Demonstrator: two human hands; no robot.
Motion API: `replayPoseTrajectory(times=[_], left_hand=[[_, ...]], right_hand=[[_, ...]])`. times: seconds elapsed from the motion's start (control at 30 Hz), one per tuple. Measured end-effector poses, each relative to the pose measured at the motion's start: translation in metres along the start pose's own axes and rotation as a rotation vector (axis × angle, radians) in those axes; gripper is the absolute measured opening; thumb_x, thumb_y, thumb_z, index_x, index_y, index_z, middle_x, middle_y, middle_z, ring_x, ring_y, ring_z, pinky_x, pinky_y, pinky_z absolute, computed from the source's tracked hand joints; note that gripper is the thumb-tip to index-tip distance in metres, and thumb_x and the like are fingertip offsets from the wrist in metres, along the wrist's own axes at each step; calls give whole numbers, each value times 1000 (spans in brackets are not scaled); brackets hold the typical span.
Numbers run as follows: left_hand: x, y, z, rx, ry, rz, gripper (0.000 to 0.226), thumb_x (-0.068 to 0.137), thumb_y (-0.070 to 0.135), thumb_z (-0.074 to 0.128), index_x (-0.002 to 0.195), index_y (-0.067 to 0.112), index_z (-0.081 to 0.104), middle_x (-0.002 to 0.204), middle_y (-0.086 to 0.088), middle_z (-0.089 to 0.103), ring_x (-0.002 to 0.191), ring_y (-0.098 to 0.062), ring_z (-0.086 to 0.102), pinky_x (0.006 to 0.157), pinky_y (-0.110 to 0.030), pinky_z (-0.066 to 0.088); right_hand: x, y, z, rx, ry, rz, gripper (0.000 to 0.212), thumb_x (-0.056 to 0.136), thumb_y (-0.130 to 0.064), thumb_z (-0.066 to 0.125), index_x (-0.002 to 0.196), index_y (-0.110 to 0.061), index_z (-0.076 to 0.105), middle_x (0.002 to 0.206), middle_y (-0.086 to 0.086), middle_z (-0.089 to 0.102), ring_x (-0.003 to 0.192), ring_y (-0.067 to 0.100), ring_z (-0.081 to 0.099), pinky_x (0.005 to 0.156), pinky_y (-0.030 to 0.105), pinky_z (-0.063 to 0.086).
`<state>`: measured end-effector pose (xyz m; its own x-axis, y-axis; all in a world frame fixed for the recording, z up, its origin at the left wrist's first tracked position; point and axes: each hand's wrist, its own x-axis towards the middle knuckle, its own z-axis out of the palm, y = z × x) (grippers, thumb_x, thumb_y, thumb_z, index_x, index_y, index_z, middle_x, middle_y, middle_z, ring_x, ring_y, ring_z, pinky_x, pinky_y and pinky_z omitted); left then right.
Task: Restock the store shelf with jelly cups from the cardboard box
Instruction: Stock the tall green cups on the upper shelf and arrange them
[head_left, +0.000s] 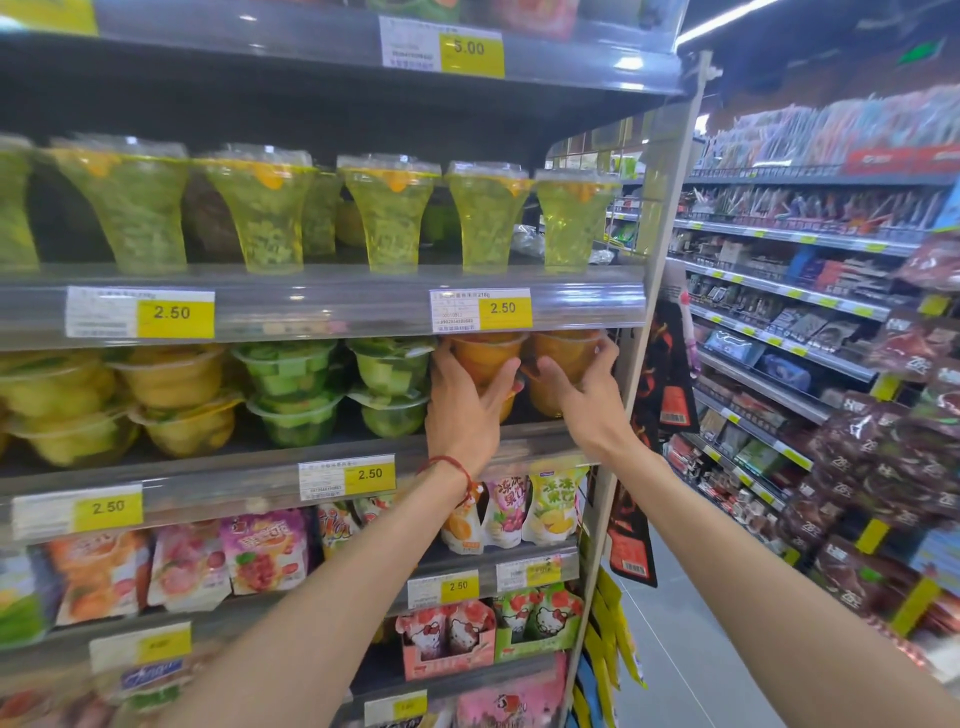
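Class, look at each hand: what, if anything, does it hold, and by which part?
The left hand grips an orange jelly cup round its side wall. The right hand grips a second orange jelly cup, also by its sides.

The scene is lit brightly from above. A strip light (722, 22) is seen at one o'clock, and glare spots are thrown on the front of the top shelf (311, 54) at twelve. The recess beneath it is left in shadow. Straight lines are bowed by the wide lens. The centre is sharp; blur is found at three and eight o'clock.
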<state>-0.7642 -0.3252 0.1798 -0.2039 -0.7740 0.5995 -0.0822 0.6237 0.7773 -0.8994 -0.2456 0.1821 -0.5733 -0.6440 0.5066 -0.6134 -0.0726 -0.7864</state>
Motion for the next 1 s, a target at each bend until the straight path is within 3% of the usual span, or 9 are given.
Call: replayPoseTrajectory(times=[0.17,0.47,0.7,0.87,0.93,1.0], left_hand=[[1,-2,1,-14,2,4,76,86,56,64,141,16,31,137,-4,50,123,-22,53,94,-30,45],[-2,-2,-1,-16,-5,37,70,89,53,62,140,15,32,136,-4,49,123,-18,53,93,-22,40],[-2,3,-4,-22,-69,35,74,90,49,63,142,12,27,138,-6,47,124,-20,53,98,-28,45],[-6,1,-5,-35,-136,-41,83,80,74,54,142,29,22,133,-6,53,120,-20,59,100,-44,49],[-12,7,-11,-29,-148,-46,84,85,64,57,147,24,18,138,-10,48,127,-21,52,109,-39,41],[-23,15,-19,-9,-158,-10,80,93,42,60,151,10,15,147,-12,36,136,-20,38,110,-25,28]], right_hand=[[-5,1,1,4,14,-15,79,96,-52,60,150,-21,10,138,-1,52,122,17,56,99,27,45],[-14,-4,2,-1,53,5,83,93,-62,58,151,-30,8,143,-3,51,126,17,54,109,46,45],[-21,-14,2,-31,105,20,92,85,-62,66,153,-33,11,148,-2,43,134,17,47,114,42,41],[-30,-19,8,-63,246,86,84,83,-61,63,149,-21,30,143,2,51,134,22,48,111,48,43],[-43,-30,11,-90,280,72,75,87,-52,64,147,-16,36,143,4,49,136,21,41,115,47,37],[-60,-41,14,-105,299,65,69,92,-40,63,149,-13,34,148,6,41,139,19,28,119,46,28]])
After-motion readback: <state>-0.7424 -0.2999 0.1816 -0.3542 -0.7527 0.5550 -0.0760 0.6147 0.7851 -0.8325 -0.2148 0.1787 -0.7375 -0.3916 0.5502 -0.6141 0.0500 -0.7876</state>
